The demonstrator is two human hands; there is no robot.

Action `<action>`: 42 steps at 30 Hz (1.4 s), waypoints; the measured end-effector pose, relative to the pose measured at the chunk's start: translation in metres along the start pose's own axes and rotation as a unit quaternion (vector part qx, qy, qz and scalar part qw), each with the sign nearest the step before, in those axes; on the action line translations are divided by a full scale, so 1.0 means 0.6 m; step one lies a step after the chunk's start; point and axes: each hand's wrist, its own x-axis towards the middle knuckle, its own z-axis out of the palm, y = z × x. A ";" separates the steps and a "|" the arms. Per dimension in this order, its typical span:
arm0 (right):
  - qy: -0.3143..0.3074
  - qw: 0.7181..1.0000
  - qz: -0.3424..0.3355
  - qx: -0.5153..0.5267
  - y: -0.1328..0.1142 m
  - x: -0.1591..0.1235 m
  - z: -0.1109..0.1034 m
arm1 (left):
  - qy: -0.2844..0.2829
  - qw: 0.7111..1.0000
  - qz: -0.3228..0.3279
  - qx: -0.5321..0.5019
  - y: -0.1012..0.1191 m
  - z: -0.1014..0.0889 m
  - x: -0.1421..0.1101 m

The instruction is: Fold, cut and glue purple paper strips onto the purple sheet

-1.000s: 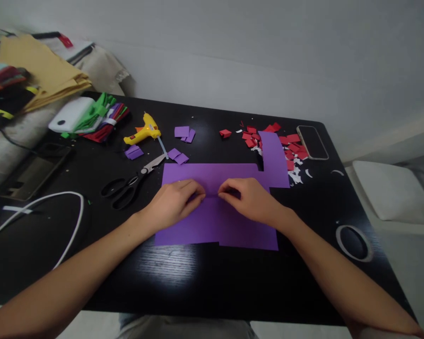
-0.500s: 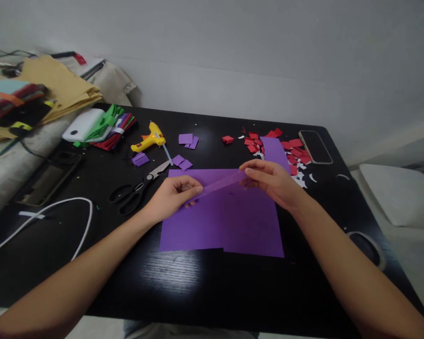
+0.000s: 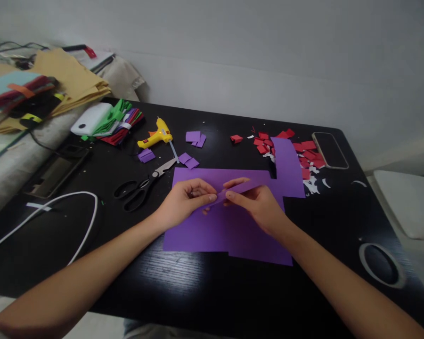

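Note:
A narrow purple paper strip (image 3: 245, 187) is pinched between both hands above larger purple paper sheets (image 3: 201, 235). My left hand (image 3: 187, 200) is closed on the strip's left part, thumb on top. Close beside it, my right hand (image 3: 256, 202) grips the strip near its middle, and the free end sticks out to the right over the fingers. The hands nearly touch. Another purple paper piece (image 3: 288, 167) lies to the right, over red scraps. Black-handled scissors (image 3: 141, 186) rest left of the sheets, their blades by small folded purple pieces (image 3: 189, 161).
A yellow glue gun (image 3: 157, 136) lies behind the scissors. Red paper pieces (image 3: 309, 153) and white scraps sit at the back right beside a phone (image 3: 330, 150). A tape roll (image 3: 382, 265) is at the right edge. A white cable (image 3: 92, 221) curves at left, near bundled paper strips (image 3: 118, 125).
My right hand has slid left along the strip, close to my left hand, so the strip's end now protrudes on the right. The view has shifted slightly.

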 end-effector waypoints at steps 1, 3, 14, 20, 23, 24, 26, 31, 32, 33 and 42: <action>0.021 1.000 -0.005 -0.007 0.000 -0.001 0.003 | 0.003 1.000 0.006 0.009 0.000 0.000 -0.001; 0.062 0.998 -0.017 -0.015 -0.001 -0.003 0.007 | 0.003 1.000 0.011 0.027 0.000 -0.001 -0.001; 0.082 0.996 -0.025 -0.003 -0.003 0.003 -0.009 | -0.002 0.999 0.008 0.053 -0.001 -0.006 0.002; -0.010 1.000 -0.029 0.001 -0.003 0.003 -0.008 | -0.004 0.999 0.032 0.042 -0.006 -0.007 0.001; 0.004 1.000 -0.022 0.013 -0.002 0.003 -0.008 | 0.008 0.995 0.070 0.075 -0.007 -0.004 -0.001; 0.011 1.000 -0.019 0.013 -0.001 0.003 -0.008 | 0.019 0.991 0.086 0.099 -0.007 -0.003 -0.001; 0.025 1.000 -0.016 0.003 0.000 0.003 -0.007 | 0.042 0.982 0.114 0.145 -0.006 -0.001 -0.003; 0.044 0.997 -0.030 -0.052 -0.002 0.000 -0.003 | 0.045 0.989 0.088 0.110 0.001 0.000 -0.004; 0.048 0.996 -0.035 -0.065 -0.002 0.000 -0.003 | 0.040 0.992 0.075 0.095 0.001 0.000 -0.004; 0.052 0.995 -0.039 -0.074 -0.003 -0.001 -0.002 | 0.033 0.994 0.067 0.083 0.002 0.000 -0.004; 0.039 0.995 -0.043 -0.077 -0.007 -0.008 0.012 | -0.037 0.998 0.012 0.043 -0.006 0.005 -0.003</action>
